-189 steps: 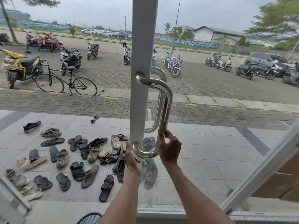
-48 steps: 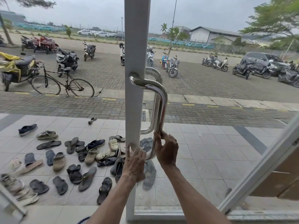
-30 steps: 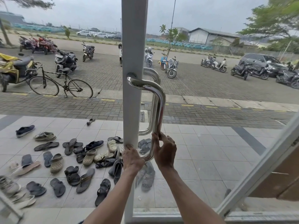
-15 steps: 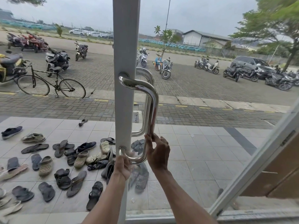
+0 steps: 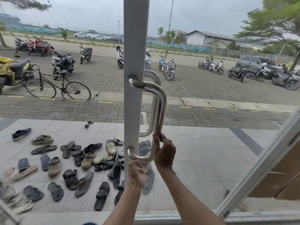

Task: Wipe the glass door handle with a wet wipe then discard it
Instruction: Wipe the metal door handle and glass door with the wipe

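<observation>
A polished steel D-shaped door handle (image 5: 159,104) is fixed to the white door frame (image 5: 135,46) of a glass door. My right hand (image 5: 164,150) grips the lower part of the handle's upright bar. My left hand (image 5: 137,173) is just under the handle's bottom bend and holds a small crumpled wet wipe (image 5: 143,168), pale and partly hidden by the fingers. The wipe touches the underside of the bend.
Through the glass lie several sandals and shoes (image 5: 68,161) on a tiled porch. A bicycle (image 5: 56,86) and parked motorbikes (image 5: 168,69) stand on the paved lot beyond. A slanted white frame (image 5: 259,168) and a brown panel are at the lower right.
My left hand has dropped from the inner end of the bottom bend to just below it, with the wipe now showing. The right hand keeps its grip on the bar. The view shifted slightly.
</observation>
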`<state>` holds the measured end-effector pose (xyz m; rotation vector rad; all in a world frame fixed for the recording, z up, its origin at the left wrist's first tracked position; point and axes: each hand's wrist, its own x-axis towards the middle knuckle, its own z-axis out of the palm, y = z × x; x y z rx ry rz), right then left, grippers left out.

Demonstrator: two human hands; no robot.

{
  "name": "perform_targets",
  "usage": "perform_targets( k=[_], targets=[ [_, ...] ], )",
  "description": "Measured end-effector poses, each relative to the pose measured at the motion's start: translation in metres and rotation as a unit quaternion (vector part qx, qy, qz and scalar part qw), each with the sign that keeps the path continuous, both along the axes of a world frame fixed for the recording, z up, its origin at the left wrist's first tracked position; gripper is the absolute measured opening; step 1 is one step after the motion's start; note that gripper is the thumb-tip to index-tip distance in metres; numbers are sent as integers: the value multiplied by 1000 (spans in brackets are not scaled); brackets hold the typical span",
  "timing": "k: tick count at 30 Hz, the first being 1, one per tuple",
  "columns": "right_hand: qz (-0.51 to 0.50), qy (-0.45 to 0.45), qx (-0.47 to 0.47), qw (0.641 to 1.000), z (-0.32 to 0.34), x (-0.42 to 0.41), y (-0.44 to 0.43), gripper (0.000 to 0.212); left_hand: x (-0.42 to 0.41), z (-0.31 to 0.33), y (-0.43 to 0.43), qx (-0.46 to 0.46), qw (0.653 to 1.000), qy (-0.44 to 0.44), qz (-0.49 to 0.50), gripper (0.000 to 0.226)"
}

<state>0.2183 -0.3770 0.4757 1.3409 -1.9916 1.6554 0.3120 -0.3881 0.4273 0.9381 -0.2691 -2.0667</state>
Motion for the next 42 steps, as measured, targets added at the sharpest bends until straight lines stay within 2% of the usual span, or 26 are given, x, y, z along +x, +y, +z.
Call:
perform_targets(
  k=[2,3,7,8,10,12,15,19,23,26,30,33,35,37,40,41,42],
  targets=[
    [2,-16,4,1000,2,4,1,33,-6,4,4,5,999,47,-13,71],
    [3,-25,5,1000,3,6,2,34,-8,8,7,13,997,72,-7,71],
    [-37,8,-7,999,-7,12,11,42,-11,18,13,36,992,119,-1,30],
    [-39,15,-29,999,-13,13,16,38,-9,17,9,45,993,112,-13,32],
    [-6,36,-49,998,-26,16,27,16,-3,15,-5,69,991,97,-58,53],
    [54,92,-3,994,-41,16,32,6,6,16,-18,104,985,81,-112,76],
    [119,166,94,975,-60,16,36,14,16,21,-29,134,975,12,-180,102],
    [155,257,151,942,-78,17,38,7,26,28,-33,111,962,-38,-246,106],
    [142,326,222,908,-86,20,32,38,34,27,-38,77,950,-86,-290,116],
    [127,325,238,906,-80,24,29,34,36,22,-45,33,937,-158,-311,121],
    [148,265,268,914,-67,31,27,15,43,16,-50,-22,919,-263,-293,110],
    [156,160,265,938,-66,34,26,21,46,12,-49,-67,895,-352,-265,97],
    [121,91,233,961,-63,34,27,19,46,15,-44,-92,885,-387,-243,92],
    [53,56,209,975,-58,32,27,13,46,16,-39,-127,881,-421,-176,84],
    [5,92,249,964,-52,27,26,11,47,14,-36,-197,879,-430,-60,62],
    [9,120,273,954,-51,25,24,14,47,12,-34,-228,862,-449,-50,52],
    [15,155,296,942,-51,24,23,17,48,10,-34,-269,828,-490,-50,38]
  ],
)
